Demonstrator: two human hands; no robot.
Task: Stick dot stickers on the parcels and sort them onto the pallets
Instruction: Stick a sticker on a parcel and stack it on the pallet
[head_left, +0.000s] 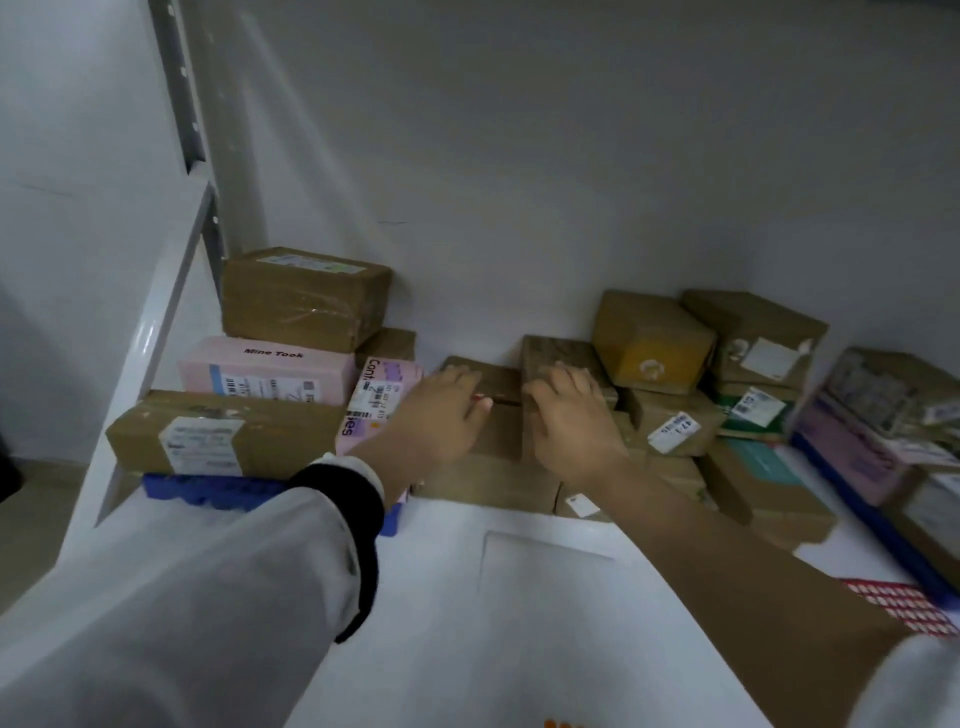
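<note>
Many parcels lie in a heap along the wall. My left hand (441, 410) lies flat on a low brown parcel (498, 382) in the middle, and a small red spot, maybe a dot sticker, shows at its thumb tip. My right hand (571, 421) sits on the taller brown parcel (550, 351) right beside it, fingers bent over its top. A red dot sticker sheet (904, 605) lies on the white table at the right. Blue pallets show under the left stack (208, 491) and under the right stack (883, 530).
Brown and pink boxes (265, 369) are stacked on the left pallet beside a grey shelf upright (182, 104). More labelled boxes (670, 421) crowd the right corner. The white table (467, 623) spreads below my arms, with a small orange item (563, 723) at its near edge.
</note>
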